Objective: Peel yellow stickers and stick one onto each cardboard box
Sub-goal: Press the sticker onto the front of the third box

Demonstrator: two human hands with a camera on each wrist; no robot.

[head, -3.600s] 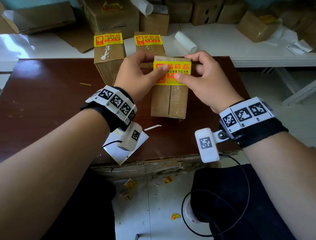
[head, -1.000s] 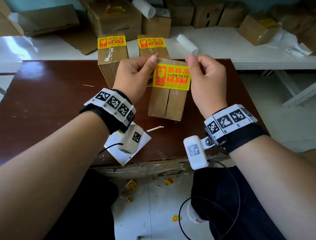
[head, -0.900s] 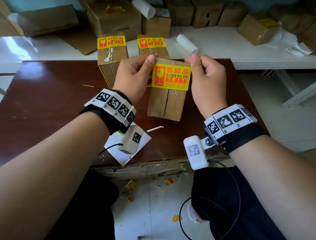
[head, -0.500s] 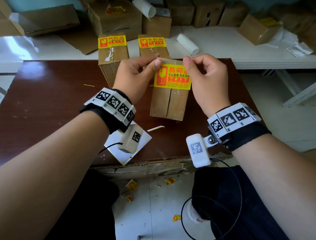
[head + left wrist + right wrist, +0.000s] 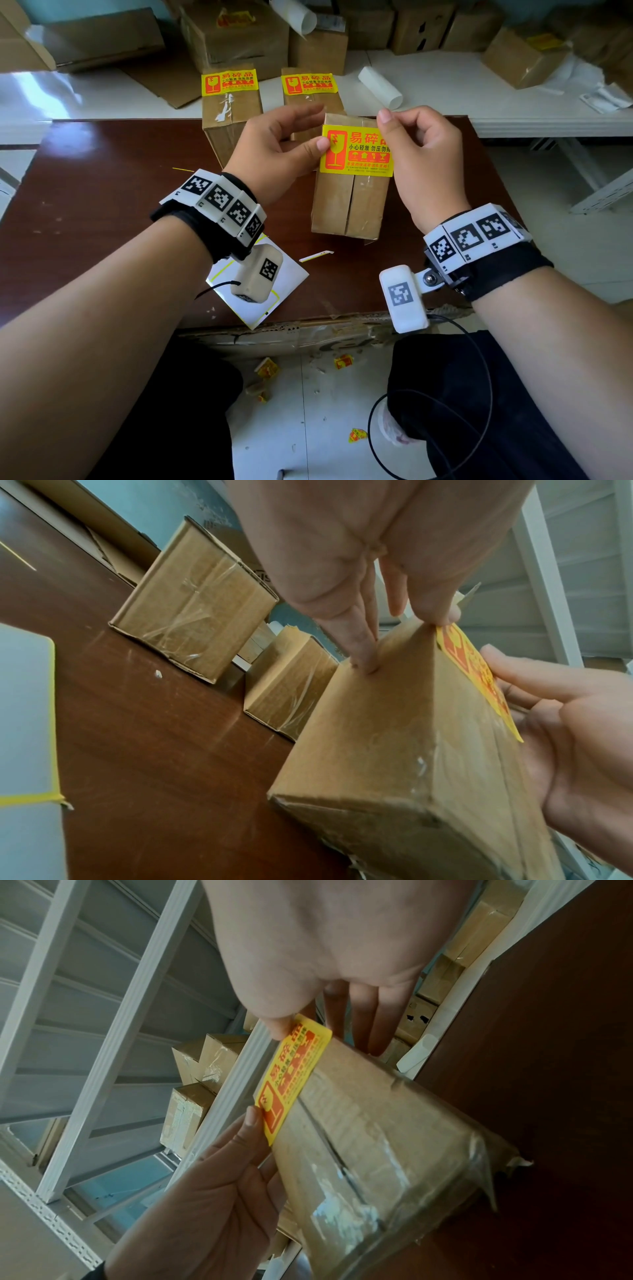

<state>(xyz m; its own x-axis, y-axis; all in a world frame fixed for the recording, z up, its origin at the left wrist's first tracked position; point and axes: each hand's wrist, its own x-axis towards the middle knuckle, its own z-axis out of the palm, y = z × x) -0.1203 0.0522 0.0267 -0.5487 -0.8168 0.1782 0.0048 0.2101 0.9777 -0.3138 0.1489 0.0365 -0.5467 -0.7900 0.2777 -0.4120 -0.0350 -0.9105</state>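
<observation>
A taped cardboard box (image 5: 349, 205) lies on the brown desk (image 5: 102, 205) between my hands. A yellow sticker (image 5: 356, 150) with red print spans its upper end. My left hand (image 5: 320, 137) has its thumb on the sticker's left edge and its fingers against the box's side (image 5: 394, 723). My right hand (image 5: 385, 130) pinches the sticker's right end with curled fingers. In the right wrist view the sticker (image 5: 294, 1074) stands slightly off the box (image 5: 377, 1137) along its near edge. Two more boxes (image 5: 231, 116) (image 5: 313, 102) stand behind, each bearing a yellow sticker.
A white backing sheet (image 5: 291, 277) with a yellow border lies at the desk's front edge, a thin peeled strip (image 5: 315, 255) beside it. Behind the desk a white table (image 5: 445, 85) carries a white roll (image 5: 380, 85) and several more cardboard boxes. Sticker scraps litter the floor.
The sticker has come down from a tilted hold above the box onto its upper end. My left thumb has slid from the top corner down to the left edge.
</observation>
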